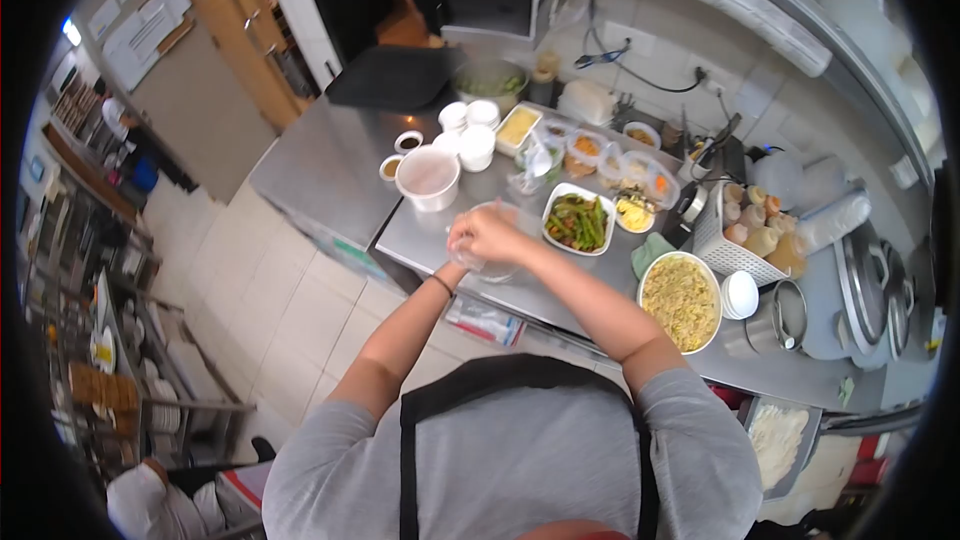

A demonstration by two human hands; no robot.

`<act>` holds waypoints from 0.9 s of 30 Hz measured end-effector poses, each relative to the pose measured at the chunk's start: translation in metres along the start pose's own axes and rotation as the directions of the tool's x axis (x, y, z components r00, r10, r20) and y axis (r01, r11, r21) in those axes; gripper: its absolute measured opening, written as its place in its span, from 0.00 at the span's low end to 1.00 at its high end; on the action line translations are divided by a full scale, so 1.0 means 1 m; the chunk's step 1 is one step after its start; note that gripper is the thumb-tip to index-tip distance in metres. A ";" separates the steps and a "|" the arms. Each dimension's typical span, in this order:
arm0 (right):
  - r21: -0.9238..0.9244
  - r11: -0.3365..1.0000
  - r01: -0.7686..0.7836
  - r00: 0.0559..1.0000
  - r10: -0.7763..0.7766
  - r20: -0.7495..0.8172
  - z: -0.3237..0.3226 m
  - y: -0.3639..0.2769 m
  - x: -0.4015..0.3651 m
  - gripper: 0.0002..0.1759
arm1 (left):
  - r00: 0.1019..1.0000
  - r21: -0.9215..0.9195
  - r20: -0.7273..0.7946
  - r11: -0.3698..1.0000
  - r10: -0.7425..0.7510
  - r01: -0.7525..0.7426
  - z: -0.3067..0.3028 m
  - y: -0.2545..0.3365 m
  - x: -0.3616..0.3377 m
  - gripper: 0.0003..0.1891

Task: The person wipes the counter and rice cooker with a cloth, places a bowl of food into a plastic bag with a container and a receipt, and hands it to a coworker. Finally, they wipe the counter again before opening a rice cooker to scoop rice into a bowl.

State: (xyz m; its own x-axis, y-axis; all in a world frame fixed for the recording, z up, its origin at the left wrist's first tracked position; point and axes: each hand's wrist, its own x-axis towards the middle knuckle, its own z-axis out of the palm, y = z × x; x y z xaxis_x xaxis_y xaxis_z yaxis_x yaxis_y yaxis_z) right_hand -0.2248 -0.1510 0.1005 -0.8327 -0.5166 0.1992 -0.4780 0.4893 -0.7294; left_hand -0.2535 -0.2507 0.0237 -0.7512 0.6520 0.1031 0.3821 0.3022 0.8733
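Observation:
Both hands meet above the front edge of the steel counter, over a clear round container (497,268). My right hand (490,232) reaches across with its fingers curled together and lies over my left hand (462,252). Something thin and see-through shows around the left hand, perhaps clear plastic, but its kind is hard to make out. Most of my left fingers are hidden behind the right hand. Just beyond stands a white tub (428,180). To the right is a square white dish of green vegetables and meat (579,221).
Stacked white cups (476,147) and two small sauce cups (408,142) stand behind the tub. Rightward are a large bowl of fried rice (680,302), a green cloth (655,252), a basket of bottles (735,240) and metal pots (778,315). A person (160,500) is at lower left.

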 end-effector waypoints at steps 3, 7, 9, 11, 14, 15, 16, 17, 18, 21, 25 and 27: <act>0.289 0.957 -0.016 0.997 0.036 -0.065 -0.037 -0.009 -0.032 0.10 | 0.980 -0.248 -0.198 0.968 -0.013 -0.038 0.018 -0.036 0.010 0.27; 0.249 0.949 -0.194 0.897 0.274 -0.347 -0.048 0.030 -0.081 0.33 | 0.818 -0.837 -0.317 0.547 -0.479 -0.004 0.020 -0.007 0.014 0.09; 0.118 0.919 -0.376 0.884 0.394 -0.254 -0.018 0.042 -0.086 0.42 | 0.845 -0.898 -0.242 0.441 -0.478 -0.008 0.015 -0.013 0.019 0.08; -0.286 0.885 -0.367 0.788 0.132 -0.602 0.027 0.046 -0.070 0.37 | 0.870 -0.943 -0.166 0.332 -0.465 -0.003 0.011 -0.002 0.026 0.10; 0.065 0.894 -0.442 0.684 0.383 -0.621 0.039 0.046 -0.038 0.31 | 0.981 -0.933 -0.177 0.303 0.077 -0.193 0.010 0.036 0.018 0.09; 0.064 0.896 -0.439 0.685 0.380 -0.622 0.045 0.061 -0.034 0.31 | 0.990 -0.817 -0.137 0.562 0.032 -0.131 0.005 0.035 0.011 0.08; -0.002 0.968 -0.251 0.733 0.189 -0.653 0.049 0.076 -0.027 0.26 | 0.994 -0.629 -0.111 0.775 -0.020 -0.055 -0.002 0.036 0.007 0.10; -0.076 0.996 -0.055 0.742 -0.010 -0.670 0.050 0.087 -0.021 0.21 | 0.993 -0.624 -0.114 0.779 -0.013 -0.061 -0.011 0.044 0.003 0.10; -0.080 0.995 -0.052 0.741 -0.015 -0.672 0.039 0.071 -0.022 0.21 | 0.953 -0.296 -0.241 0.921 0.184 -0.252 -0.017 0.054 -0.004 0.17; 0.840 0.540 -0.055 0.739 0.588 -0.330 0.019 0.025 -0.029 0.17 | 0.951 0.039 -0.181 0.968 0.252 -0.249 -0.011 0.014 -0.005 0.36; 0.671 0.742 -0.010 0.724 0.468 -0.507 -0.001 -0.004 -0.023 0.12 | 0.998 -0.346 0.050 0.936 -0.045 0.059 -0.003 0.010 0.003 0.51; 0.578 0.816 -0.013 0.721 0.408 -0.560 -0.009 -0.010 -0.023 0.10 | 0.997 -0.190 0.055 0.981 0.051 -0.040 0.004 -0.003 0.008 0.46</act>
State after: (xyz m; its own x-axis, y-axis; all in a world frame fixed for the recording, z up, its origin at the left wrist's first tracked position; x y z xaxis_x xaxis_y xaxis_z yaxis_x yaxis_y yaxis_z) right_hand -0.2030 -0.1373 0.1094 -0.9519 0.2208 0.2124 -0.2179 -0.0005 -0.9760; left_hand -0.2580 -0.2437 0.0198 -0.6998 0.7040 0.1215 0.3027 0.1383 0.9430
